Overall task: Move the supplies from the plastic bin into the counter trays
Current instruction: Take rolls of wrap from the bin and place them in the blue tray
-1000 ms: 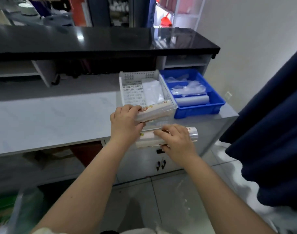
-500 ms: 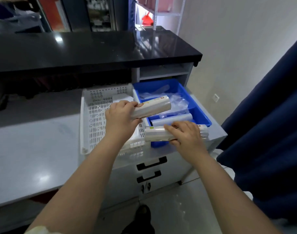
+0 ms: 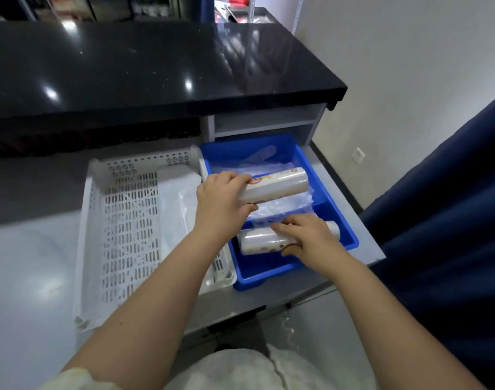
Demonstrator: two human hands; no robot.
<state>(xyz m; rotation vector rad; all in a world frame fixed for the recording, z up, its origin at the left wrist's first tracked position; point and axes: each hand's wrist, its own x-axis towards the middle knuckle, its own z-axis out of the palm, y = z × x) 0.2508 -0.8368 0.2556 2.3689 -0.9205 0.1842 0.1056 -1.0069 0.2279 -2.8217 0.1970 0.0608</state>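
Observation:
A blue tray [image 3: 336, 220] sits at the counter's right end, next to a white perforated tray [image 3: 122, 220]. My left hand [image 3: 221, 204] grips one white wrapped roll [image 3: 277, 184] over the blue tray's back half, above clear plastic bags [image 3: 282, 205]. My right hand [image 3: 308, 237] holds a second white roll [image 3: 260, 243] low inside the blue tray's front half. A white packet of plastic film [image 3: 178, 201] lies in the white tray's right side. The plastic bin is out of view.
A black raised countertop [image 3: 156, 71] overhangs the grey work surface [image 3: 29, 263] behind the trays. A dark blue curtain [image 3: 451, 220] hangs at the right. Drawer handles [image 3: 235, 319] show below the counter edge.
Both hands have moved forward with their rolls, from in front of the trays to over and into the blue tray. The camera has come closer and looks more steeply down.

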